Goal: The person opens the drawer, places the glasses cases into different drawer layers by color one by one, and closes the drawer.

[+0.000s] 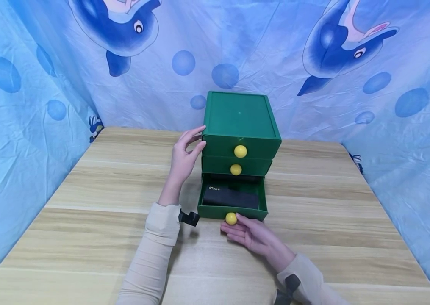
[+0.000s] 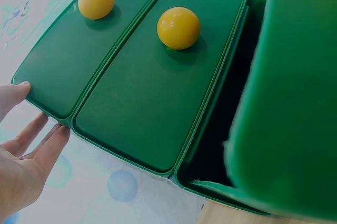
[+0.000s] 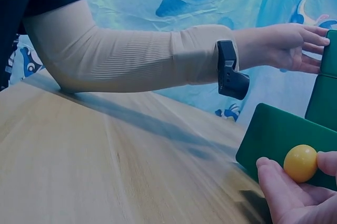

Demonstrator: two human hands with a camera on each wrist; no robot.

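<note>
A green drawer cabinet with three drawers and round yellow knobs stands on the table. Its bottom drawer is pulled out, and inside lies a dark oblong case with small pale lettering. My right hand pinches the bottom drawer's yellow knob between thumb and fingers. On the cabinet's left side, near its upper front corner, my left hand rests its extended fingertips. Both upper drawers are closed, their knobs untouched.
The wood-grain table extends around the cabinet on both sides. Behind it hangs a blue cloth printed with dolphins and bubbles. Each sleeved wrist wears a black camera.
</note>
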